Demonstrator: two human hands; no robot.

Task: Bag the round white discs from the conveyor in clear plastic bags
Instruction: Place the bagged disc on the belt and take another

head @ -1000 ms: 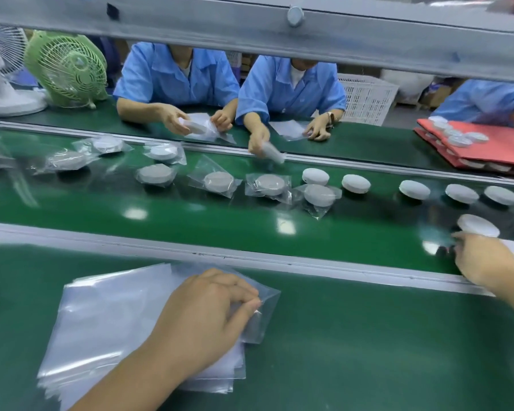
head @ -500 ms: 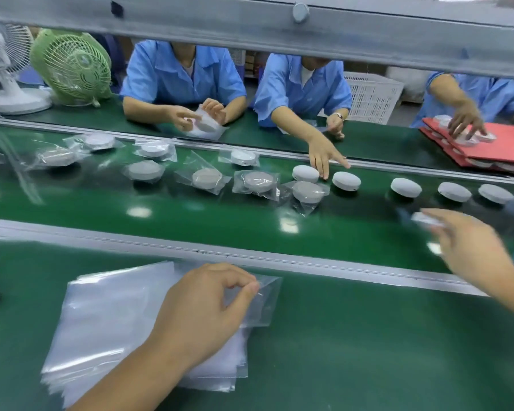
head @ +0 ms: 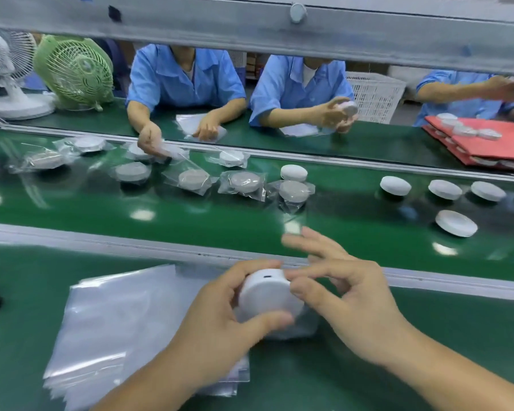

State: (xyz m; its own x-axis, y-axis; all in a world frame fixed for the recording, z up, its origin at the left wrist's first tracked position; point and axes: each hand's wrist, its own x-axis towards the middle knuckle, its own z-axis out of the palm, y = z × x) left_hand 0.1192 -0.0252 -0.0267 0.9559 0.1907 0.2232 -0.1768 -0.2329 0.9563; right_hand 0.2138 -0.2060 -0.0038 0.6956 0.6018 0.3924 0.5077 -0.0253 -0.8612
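My left hand (head: 220, 315) grips disc (head: 267, 292), right hand (head: 353, 307) pinches rim, lower centre. Risk: handover fumble, disc drops onto surface (head: 442, 336).

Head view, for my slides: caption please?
Left hand grips a white disc by the clear bag stack; right hand pinches its rim.

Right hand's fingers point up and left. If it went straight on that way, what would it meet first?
The white disc held in the left hand: the right hand is right against it, index finger and thumb on its rim. Beyond lies the conveyor belt, though depth there is unclear.
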